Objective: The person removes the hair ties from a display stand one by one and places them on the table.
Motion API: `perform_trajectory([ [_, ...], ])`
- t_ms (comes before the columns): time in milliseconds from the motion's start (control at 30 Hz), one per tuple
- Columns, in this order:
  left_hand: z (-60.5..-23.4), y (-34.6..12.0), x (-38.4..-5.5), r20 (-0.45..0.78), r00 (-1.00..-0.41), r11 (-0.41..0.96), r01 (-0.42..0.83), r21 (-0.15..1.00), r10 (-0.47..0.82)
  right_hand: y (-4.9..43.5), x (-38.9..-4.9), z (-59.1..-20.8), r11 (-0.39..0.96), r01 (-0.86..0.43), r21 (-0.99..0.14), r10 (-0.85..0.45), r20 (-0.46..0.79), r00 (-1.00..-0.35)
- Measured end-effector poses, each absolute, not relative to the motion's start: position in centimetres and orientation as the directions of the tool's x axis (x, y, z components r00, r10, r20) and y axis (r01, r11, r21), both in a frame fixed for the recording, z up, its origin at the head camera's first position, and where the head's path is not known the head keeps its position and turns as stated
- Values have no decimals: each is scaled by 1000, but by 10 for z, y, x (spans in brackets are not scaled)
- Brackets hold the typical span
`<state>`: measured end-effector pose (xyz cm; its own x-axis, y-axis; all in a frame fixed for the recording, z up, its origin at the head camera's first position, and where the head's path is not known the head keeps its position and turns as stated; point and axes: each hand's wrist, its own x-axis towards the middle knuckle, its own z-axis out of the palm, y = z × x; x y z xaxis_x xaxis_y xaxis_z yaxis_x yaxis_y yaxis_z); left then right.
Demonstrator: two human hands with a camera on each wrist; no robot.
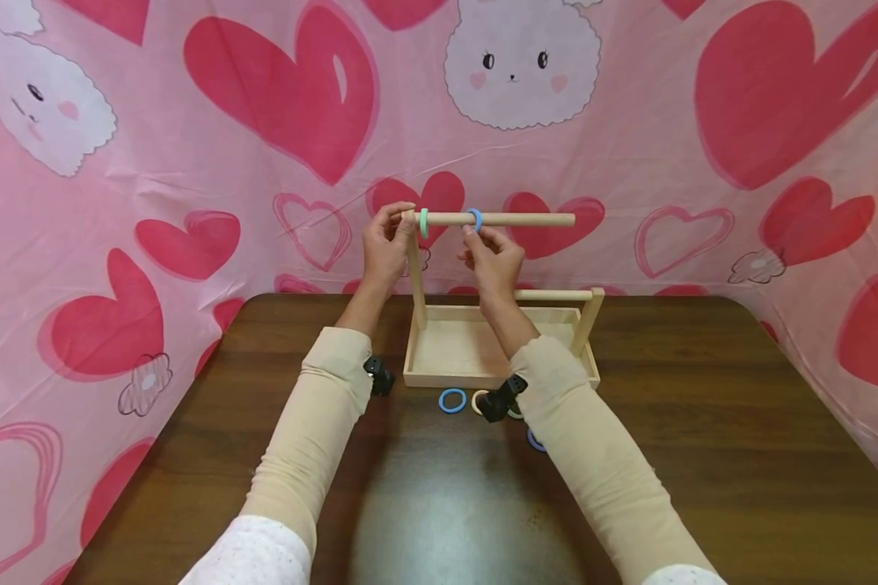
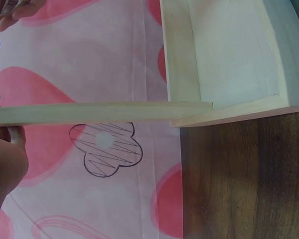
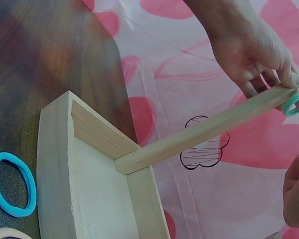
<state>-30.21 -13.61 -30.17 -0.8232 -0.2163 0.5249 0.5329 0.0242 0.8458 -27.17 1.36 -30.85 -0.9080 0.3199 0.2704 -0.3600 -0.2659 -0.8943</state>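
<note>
A wooden rod (image 1: 530, 219) extends sideways from the top of an upright post (image 1: 418, 284) on a wooden tray stand (image 1: 446, 380). My left hand (image 1: 386, 250) grips the top of that post, where the rod begins. A mint green hair tie (image 1: 423, 224) circles the rod close to the post. Farther along, a blue hair tie (image 1: 479, 218) is around the rod. The thumb and fingers of my right hand (image 1: 496, 264) pinch its lower edge. In the right wrist view, the left hand (image 3: 254, 55) holds the post from behind.
A second, lower rod (image 1: 556, 295) joins a short post (image 1: 588, 321) at the tray's right. On the dark wooden table (image 1: 263, 406), before the tray, lie another blue hair tie (image 1: 452, 401), a cream one (image 1: 477, 401) and a purple-blue one (image 1: 535, 440). A heart-print cloth (image 1: 227, 187) hangs behind.
</note>
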Motion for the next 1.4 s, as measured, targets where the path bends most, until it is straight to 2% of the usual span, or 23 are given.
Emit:
perform_trajectory([
  [833,-301,-136,-301,532,-820,27,539,842,-211,23,-274,-313,-396,-363,-844,300,255,-919],
  [1400,-302,-137,-302,534,-821,30,540,841,-204,39,-276,-313,-405,-361,-840,287,259,-922],
])
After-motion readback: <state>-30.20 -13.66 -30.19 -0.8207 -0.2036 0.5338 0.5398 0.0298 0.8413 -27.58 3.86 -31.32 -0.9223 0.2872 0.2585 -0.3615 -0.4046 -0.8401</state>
